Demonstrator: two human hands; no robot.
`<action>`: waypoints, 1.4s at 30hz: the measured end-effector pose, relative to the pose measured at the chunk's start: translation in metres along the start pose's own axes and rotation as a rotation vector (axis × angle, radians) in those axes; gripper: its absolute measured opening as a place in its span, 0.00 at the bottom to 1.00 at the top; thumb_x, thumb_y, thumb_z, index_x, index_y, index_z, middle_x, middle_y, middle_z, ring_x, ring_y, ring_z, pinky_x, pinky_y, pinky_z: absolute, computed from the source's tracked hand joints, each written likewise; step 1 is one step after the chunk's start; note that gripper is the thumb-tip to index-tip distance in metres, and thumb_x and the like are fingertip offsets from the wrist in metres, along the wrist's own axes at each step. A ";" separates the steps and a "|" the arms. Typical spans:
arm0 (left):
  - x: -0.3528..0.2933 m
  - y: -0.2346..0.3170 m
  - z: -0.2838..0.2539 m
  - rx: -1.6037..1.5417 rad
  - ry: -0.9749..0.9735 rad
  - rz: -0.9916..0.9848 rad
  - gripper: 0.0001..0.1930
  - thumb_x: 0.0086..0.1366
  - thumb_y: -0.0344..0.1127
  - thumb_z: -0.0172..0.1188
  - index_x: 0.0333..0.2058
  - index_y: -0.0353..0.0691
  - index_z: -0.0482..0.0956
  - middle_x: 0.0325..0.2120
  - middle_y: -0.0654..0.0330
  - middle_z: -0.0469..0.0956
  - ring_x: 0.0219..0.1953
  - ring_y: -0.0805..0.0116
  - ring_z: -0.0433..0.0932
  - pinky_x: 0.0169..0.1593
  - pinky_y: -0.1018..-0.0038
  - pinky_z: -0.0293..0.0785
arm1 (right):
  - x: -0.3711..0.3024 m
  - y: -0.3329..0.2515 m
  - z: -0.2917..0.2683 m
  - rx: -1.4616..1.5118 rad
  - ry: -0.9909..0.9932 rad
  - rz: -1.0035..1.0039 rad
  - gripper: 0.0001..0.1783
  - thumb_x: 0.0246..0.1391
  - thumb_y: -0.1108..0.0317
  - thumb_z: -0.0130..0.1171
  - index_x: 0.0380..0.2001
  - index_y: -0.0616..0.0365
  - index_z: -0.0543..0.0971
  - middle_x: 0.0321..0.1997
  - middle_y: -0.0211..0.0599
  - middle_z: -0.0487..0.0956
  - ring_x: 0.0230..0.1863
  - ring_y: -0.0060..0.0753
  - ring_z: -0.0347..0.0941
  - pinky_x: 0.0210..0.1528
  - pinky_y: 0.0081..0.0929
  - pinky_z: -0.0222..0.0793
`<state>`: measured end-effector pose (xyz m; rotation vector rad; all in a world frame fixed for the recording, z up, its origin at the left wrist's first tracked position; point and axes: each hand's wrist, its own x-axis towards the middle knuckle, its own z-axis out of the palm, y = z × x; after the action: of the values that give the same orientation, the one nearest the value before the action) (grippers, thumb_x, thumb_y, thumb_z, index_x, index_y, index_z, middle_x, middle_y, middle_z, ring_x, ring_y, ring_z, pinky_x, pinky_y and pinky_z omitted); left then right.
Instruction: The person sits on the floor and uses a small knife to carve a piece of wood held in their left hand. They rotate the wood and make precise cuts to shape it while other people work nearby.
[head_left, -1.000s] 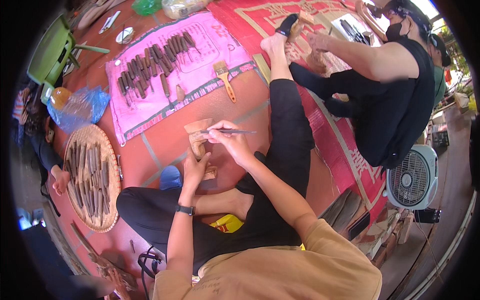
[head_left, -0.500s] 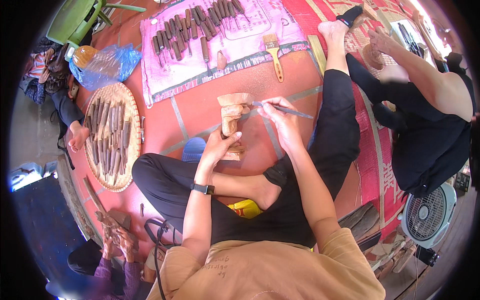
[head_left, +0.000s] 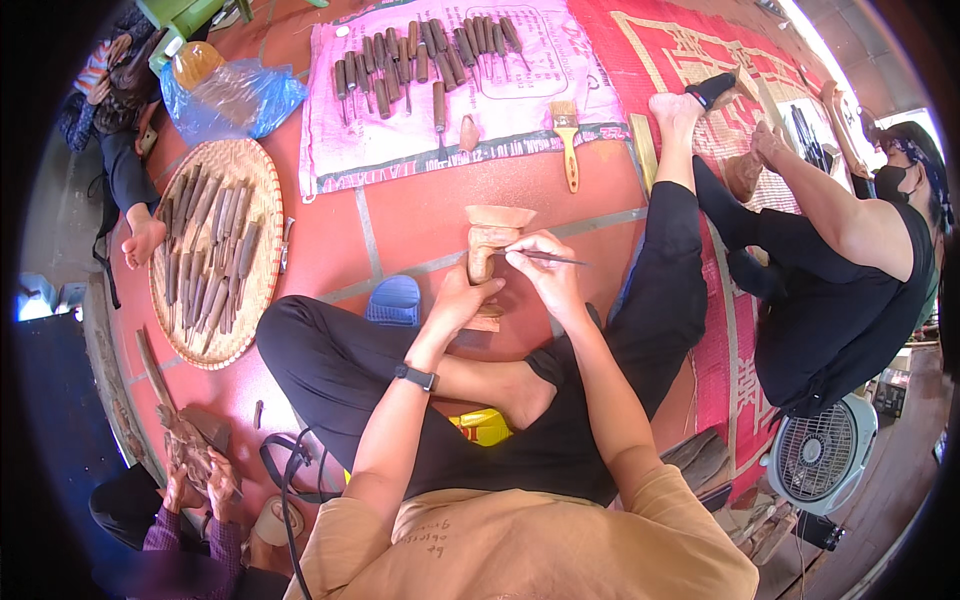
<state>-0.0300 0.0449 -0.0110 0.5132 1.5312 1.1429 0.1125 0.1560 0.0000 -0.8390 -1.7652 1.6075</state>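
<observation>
A light-brown wood carving [head_left: 488,238] stands upright between my crossed legs, with a wider flared top and a narrower middle. My left hand [head_left: 461,303] is closed around its lower part, thumb lying across the front. In my right hand [head_left: 548,272] is a slim dark carving chisel [head_left: 566,260], pinched in the fingers. Its tip meets the right side of the carving's narrow middle, just above my left thumb; the exact contact is partly hidden by the fingers. The carving's base shows below my left hand.
Ahead, a pink sack [head_left: 340,140] bears several wooden-handled tools and a brush [head_left: 567,145]. Left, a round woven tray [head_left: 262,300] holds more. A blue slipper [head_left: 393,302] lies by my knee. Other people sit left and right; a fan [head_left: 825,450] stands at right.
The chisel has moved down from the carving's upper right edge to its narrow middle, and its shaft lies closer to level. The carving has turned slightly in my left hand. The whole view has shifted.
</observation>
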 end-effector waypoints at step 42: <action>0.003 -0.003 -0.014 -0.433 -0.064 -0.144 0.27 0.74 0.52 0.50 0.58 0.34 0.70 0.46 0.54 0.79 0.42 0.62 0.82 0.45 0.66 0.82 | 0.009 -0.027 0.007 -0.025 0.195 -0.190 0.03 0.54 0.74 0.67 0.32 0.62 0.82 0.58 0.52 0.77 0.67 0.43 0.67 0.65 0.36 0.62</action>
<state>-0.0432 0.0409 -0.0164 0.1423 1.1972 1.2852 0.1002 0.1572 0.0261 -0.7858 -1.6754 1.3371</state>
